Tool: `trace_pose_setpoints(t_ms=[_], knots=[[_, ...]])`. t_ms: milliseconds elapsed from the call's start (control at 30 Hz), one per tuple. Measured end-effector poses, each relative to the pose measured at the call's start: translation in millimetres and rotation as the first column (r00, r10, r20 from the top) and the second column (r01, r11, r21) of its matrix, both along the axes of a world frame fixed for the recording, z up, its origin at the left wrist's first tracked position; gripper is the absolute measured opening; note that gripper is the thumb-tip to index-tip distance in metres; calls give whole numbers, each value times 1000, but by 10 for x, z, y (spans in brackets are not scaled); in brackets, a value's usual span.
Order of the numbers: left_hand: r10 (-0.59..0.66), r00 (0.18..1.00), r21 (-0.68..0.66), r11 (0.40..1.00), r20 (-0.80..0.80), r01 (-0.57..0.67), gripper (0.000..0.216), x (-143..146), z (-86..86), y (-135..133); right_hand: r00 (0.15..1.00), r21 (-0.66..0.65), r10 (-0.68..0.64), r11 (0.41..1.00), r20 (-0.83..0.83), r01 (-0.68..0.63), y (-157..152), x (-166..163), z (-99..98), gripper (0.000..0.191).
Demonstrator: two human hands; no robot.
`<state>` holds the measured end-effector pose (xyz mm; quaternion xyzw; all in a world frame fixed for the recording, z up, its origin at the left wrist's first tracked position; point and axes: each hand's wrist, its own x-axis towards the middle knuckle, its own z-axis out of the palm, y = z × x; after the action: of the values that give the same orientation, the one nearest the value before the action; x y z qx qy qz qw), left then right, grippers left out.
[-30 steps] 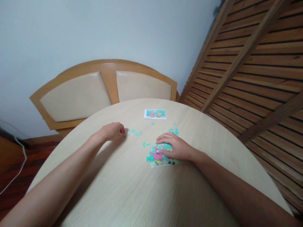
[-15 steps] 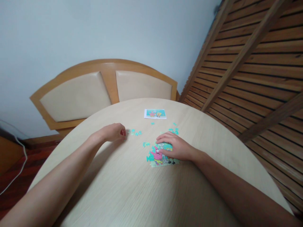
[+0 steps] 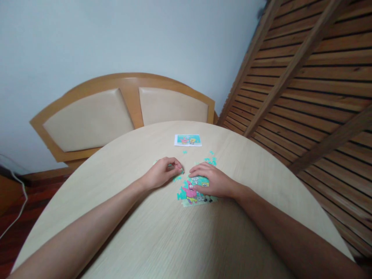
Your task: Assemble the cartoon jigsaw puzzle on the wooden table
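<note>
A partly assembled cartoon jigsaw (image 3: pixel 190 193) with a pink figure lies on the round wooden table (image 3: pixel 162 240). My right hand (image 3: pixel 213 181) rests flat on its right part, fingers stretched out. My left hand (image 3: pixel 163 173) is just left of the jigsaw's top edge, fingers curled in a pinch on a small teal puzzle piece (image 3: pixel 180 170). Loose teal pieces (image 3: pixel 211 159) lie beyond my right hand, and one (image 3: pixel 176 178) sits under my left fingers.
A small reference picture card (image 3: pixel 188 140) lies near the table's far edge. A wooden bench with padded back panels (image 3: pixel 122 112) stands behind the table. Slatted wooden panels (image 3: pixel 314 77) fill the right side. A white cable (image 3: pixel 20 201) hangs at the left.
My left hand has moved right from the loose pieces to the jigsaw's top left, carrying a teal piece. My right hand has stayed on the jigsaw.
</note>
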<state>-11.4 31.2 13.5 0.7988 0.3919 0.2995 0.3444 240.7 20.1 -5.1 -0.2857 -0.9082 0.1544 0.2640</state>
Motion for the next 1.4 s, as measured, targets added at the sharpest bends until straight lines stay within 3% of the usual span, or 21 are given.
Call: trace_pose_setpoints(t_ms=[267,500,1200,1400], knots=[[3,1000,170,985,26,-8,16,112,-146,-83,1000,-17,-3,1000,8,4,-3,-4,-1,30],[-59,998,191,980,-23,62,13,106,-135,-93,1000,-23,-5,1000,19,6,-7,-5,6,31],[-17,993,261,964,-113,46,16,98,-150,-98,1000,-39,-14,999,13,14,-19,-15,21,33],[7,990,277,960,-142,32,16,68,-149,-98,996,-40,-6,999,88,10,-51,-9,74,36]])
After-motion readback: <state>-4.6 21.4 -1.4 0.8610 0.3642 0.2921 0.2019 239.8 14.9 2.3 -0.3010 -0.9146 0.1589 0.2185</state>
